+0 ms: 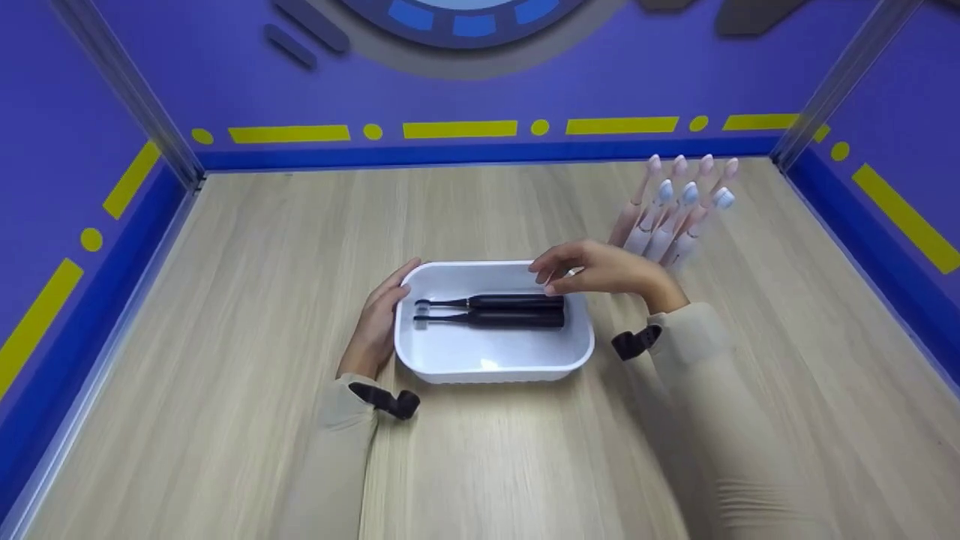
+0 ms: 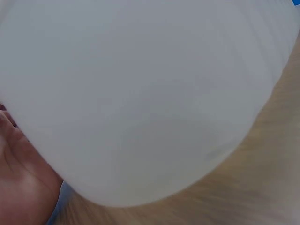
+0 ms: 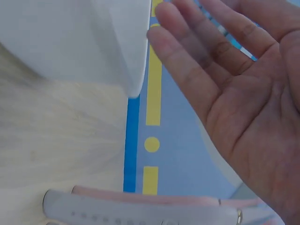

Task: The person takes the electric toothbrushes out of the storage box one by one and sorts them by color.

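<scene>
A white plastic bin [image 1: 495, 352] stands in the middle of the table. Inside it lie two black electric toothbrushes [image 1: 517, 319], side by side, heads toward the left. My left hand [image 1: 375, 330] holds the bin's left end, thumb at the rim and fingers along the outer wall. In the left wrist view the bin's wall [image 2: 140, 103] fills most of the picture, with part of the palm [image 2: 23, 173] beside it. Over the bin's far right corner, my right hand [image 1: 600, 270] hovers with loosely bent fingers. The right wrist view shows its palm [image 3: 253, 98] bare, holding nothing.
Several pink and white electric toothbrushes [image 1: 660, 240] stand upright in rows behind the right hand. Blue-purple panels [image 1: 480, 97] with yellow marks wall the table [image 1: 300, 225] at the back and both sides.
</scene>
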The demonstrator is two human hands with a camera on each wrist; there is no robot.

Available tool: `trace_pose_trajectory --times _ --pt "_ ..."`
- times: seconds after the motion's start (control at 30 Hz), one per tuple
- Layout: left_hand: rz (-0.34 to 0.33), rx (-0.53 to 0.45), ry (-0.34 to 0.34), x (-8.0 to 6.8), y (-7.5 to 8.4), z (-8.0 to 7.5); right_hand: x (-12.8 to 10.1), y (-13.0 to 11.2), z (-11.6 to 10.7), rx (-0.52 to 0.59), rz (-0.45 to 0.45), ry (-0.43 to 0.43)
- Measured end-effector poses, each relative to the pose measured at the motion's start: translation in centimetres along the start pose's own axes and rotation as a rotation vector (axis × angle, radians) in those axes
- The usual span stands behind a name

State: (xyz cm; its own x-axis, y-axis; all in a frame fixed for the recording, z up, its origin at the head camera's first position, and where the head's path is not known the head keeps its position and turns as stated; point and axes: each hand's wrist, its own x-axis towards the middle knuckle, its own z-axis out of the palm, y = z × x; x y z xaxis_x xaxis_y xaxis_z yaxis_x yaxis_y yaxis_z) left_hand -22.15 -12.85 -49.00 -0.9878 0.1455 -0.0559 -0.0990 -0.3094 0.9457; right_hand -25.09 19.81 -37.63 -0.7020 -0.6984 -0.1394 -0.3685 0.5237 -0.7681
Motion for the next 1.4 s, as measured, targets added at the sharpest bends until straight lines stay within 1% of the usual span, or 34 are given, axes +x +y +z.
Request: trace_pose_trajectory --times 0.1,0.23,0.33,0.47,0.77,1.07,1.27,1.4 --pt "-0.001 -0.006 0.003 0.0 0.0 0.1 0.6 -0.4 0.2 -0.023 0.006 -0.033" --pt "-0.007 -0.008 0.007 0.1 0.1 0.1 1.4 -0.9 0.4 -0.065 0.046 -0.073" --pt "-0.014 -0.004 0.01 0.1 0.1 0.1 2.0 -1.2 0.5 -0.097 0.051 -0.099" --pt "-0.022 0.002 0.021 0.1 0.1 0.1 2.7 -1.4 0.8 -0.129 0.03 -0.133" --pt "0.009 -0.013 -0.007 0.1 0.1 0.2 4.2 -1.8 1.5 -0.192 0.05 -0.189" --pt "0.005 -0.006 0.004 0.2 0.1 0.1 5.1 -2.2 2.6 -0.27 0.039 -0.231" --pt "0.003 -0.01 0.008 0.1 0.2 0.2 5.7 -2.4 3.2 -0.329 0.074 -0.255" --pt "-0.02 0.001 0.027 0.1 0.2 0.2 6.0 -2.7 3.7 -0.342 0.137 -0.255"
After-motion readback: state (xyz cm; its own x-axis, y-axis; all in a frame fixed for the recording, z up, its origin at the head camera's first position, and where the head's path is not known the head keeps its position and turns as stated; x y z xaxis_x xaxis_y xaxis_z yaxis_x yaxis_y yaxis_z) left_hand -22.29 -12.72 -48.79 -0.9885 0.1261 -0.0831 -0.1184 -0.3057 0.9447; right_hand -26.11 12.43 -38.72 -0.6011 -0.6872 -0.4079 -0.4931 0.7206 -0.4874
